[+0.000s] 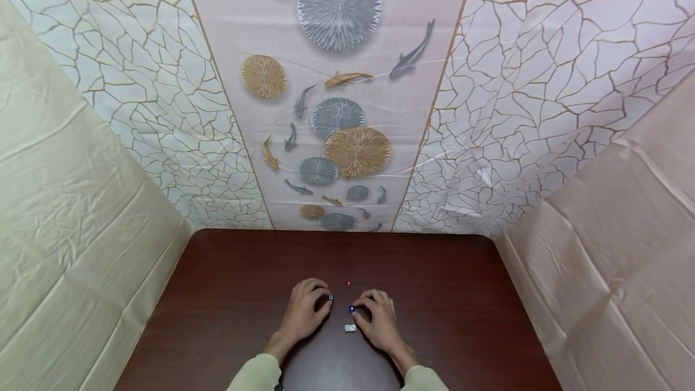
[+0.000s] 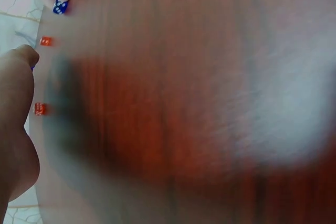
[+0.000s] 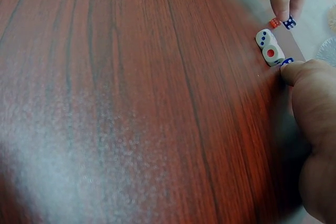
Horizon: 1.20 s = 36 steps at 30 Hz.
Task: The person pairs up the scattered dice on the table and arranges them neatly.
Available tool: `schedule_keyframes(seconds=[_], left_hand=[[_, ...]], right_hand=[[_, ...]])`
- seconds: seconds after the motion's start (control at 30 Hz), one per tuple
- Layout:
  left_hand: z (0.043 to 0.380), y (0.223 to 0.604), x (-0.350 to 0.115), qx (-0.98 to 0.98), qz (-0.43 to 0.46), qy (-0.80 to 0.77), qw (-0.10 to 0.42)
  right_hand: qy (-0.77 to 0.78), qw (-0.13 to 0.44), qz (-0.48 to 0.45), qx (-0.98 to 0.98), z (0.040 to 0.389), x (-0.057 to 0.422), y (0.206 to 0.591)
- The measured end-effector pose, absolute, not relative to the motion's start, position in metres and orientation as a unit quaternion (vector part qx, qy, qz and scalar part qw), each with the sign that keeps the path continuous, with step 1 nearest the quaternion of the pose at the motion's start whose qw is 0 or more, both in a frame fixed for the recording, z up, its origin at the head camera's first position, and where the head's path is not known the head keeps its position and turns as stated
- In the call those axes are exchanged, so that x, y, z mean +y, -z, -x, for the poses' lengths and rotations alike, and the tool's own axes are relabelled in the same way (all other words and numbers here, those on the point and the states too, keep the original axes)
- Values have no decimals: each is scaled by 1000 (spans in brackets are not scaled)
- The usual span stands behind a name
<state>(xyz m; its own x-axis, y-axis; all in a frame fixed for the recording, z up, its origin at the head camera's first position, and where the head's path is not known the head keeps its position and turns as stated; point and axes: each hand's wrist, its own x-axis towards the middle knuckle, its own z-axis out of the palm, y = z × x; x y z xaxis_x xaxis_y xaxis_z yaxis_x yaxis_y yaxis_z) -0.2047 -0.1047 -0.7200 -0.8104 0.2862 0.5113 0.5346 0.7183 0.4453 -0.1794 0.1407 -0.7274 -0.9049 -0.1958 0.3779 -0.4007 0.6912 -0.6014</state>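
Note:
My left hand (image 1: pixel 305 311) pinches a small blue die (image 1: pixel 330 297) with white pips between thumb and fingertips. In the left wrist view that die is almost wholly hidden behind the thumb. Facing it, my right hand (image 1: pixel 380 322) pinches another blue die (image 1: pixel 352 309). Two white dice (image 1: pixel 350 328) sit side by side just nearer to me than the right fingertips; one shows a red pip in the right wrist view. Farther off, between the hands, lies a red die (image 1: pixel 349 284). A second red die (image 2: pixel 39 109) shows beyond the left hand in the left wrist view.
The dark reddish-brown table (image 1: pixel 233 264) has rounded far corners. Behind it hangs a patterned cloth (image 1: pixel 336 137) with fish and round leaf shapes. Pale beige cloth walls (image 1: pixel 81 228) close in both sides.

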Motion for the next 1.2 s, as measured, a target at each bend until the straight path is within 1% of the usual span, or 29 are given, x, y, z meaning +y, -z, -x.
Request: schedule_keyframes(seconds=[0.13, 0.37, 0.57, 0.9, 1.2], left_hand=[[197, 723, -100, -899, 239, 302, 207], [188, 726, -91, -905, 249, 295, 179], [188, 728, -83, -901, 254, 302, 178], [192, 736, -72, -913, 233, 286, 171], [190, 734, -68, -914, 225, 295, 164]], right_hand=[[-357, 142, -164, -909, 179, 141, 727], [-353, 140, -165, -910, 179, 141, 727], [-355, 139, -166, -909, 179, 141, 727], [-352, 137, -163, -911, 179, 140, 726], [-347, 130, -163, -914, 180, 142, 727]])
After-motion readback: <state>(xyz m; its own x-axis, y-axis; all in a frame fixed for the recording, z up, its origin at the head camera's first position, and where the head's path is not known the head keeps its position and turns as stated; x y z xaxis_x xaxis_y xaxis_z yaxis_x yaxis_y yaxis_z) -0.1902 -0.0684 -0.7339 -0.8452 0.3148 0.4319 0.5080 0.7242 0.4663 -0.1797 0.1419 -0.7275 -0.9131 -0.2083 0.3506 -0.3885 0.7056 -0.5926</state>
